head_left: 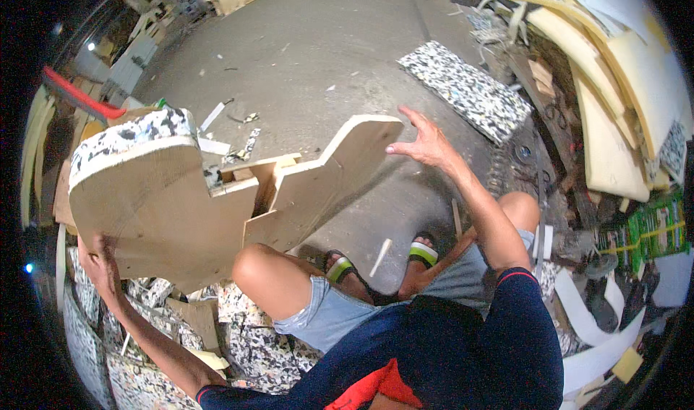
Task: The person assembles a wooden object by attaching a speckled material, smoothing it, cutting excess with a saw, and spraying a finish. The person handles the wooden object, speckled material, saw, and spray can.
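A plywood furniture frame stands tilted in front of me, by my left knee. Black-and-white speckled foam covers the top of its rounded left end. Small wooden blocks join its panels in the middle. Low at the frame's left edge, my left hand grips the plywood, its fingers partly hidden. My right hand is open with fingers spread, beside the tip of the frame's right panel. The thumb lies close to that panel; whether it touches cannot be seen. Nothing is held in this hand.
A speckled foam slab lies on the concrete floor ahead. Curved yellow foam sheets are heaped at the right, near green packages. Foam offcuts pile up at lower left. A red-handled tool rises behind the frame's left end.
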A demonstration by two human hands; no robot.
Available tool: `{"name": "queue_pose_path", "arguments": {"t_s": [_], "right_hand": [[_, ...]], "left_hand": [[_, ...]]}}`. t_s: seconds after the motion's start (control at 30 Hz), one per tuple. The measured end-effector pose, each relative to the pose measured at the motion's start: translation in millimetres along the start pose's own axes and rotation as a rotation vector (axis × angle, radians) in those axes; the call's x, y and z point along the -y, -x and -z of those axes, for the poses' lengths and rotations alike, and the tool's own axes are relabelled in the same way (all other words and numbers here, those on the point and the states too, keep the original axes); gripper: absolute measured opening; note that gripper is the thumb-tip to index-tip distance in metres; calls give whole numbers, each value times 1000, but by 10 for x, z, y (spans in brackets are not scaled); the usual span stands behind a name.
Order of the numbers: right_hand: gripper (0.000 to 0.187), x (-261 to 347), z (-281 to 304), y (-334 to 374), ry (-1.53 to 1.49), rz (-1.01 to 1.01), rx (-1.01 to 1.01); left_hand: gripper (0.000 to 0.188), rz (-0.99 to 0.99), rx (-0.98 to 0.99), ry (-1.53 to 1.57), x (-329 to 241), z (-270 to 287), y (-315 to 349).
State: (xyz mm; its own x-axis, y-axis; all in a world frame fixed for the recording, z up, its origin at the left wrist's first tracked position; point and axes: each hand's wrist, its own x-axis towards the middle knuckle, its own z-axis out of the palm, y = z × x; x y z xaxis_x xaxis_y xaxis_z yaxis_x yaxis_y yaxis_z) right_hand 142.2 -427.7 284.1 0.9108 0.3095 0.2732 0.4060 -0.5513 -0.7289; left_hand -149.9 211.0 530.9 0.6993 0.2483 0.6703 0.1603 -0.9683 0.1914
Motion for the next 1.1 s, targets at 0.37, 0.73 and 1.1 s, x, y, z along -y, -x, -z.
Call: {"name": "queue_pose_path", "arguments": {"t_s": [0.37,0.73,1.1], "right_hand": [[43,41,-279,-416,-198,-93,18],[45,464,568,-1799,39,41,-140],[37,674,344,-1083,647,307,-417]], "left_hand": [[72,-63,-351,94,-255,-367,-242],[62,218,-390,282,-24,-1757,-1649],[58,230,-682,1085,343,-4696,-2073]]}}
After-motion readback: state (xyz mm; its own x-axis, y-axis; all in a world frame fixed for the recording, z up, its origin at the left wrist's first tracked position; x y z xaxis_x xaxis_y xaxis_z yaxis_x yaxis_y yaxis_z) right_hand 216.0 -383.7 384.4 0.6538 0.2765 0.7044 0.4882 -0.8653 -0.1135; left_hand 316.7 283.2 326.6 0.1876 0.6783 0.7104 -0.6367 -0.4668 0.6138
